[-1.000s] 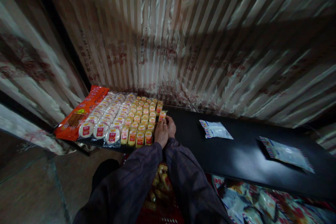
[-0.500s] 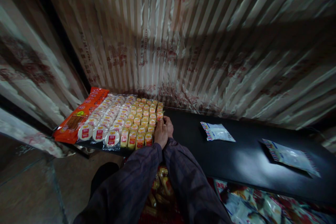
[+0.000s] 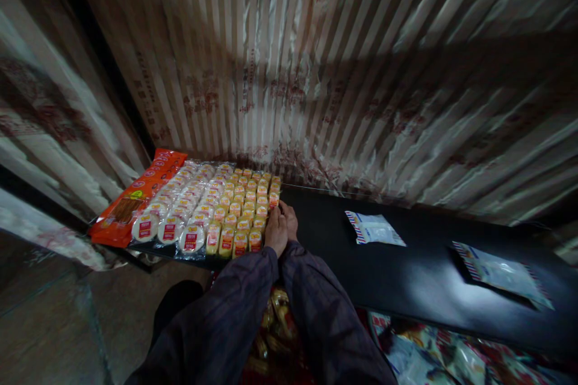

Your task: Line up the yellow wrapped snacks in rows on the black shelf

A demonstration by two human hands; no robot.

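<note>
Striped, wrinkled sheeting [image 3: 289,60] with reddish prints hangs behind a long black tabletop [image 3: 325,216] in dim light. On its left end, the laid-out part looks well advanced: an orange packet [image 3: 139,192] lies at the outer edge, then three columns of round white packets [image 3: 192,239], then small yellow packets [image 3: 241,243] in close columns. Four of the yellow columns reach the front edge. A fifth, on the right, shows packets only toward the back, so I judge it part-filled; the hands hide whatever lies nearer the front. At its near end sits the packet being placed [image 3: 274,199], seemingly in line with those behind it. The left hand [image 3: 276,231] and right hand [image 3: 289,221] are side by side, touching, their fingers bent in close against that packet; whether they grip it or merely press it, I cannot tell. Wrapped yellowish goods [image 3: 282,316] below, between the forearms, suggest there is more left to set out. Farther right on the tabletop lie a nearer pale pouch [image 3: 376,228] and a farther pale pouch [image 3: 503,275], well apart.
</note>
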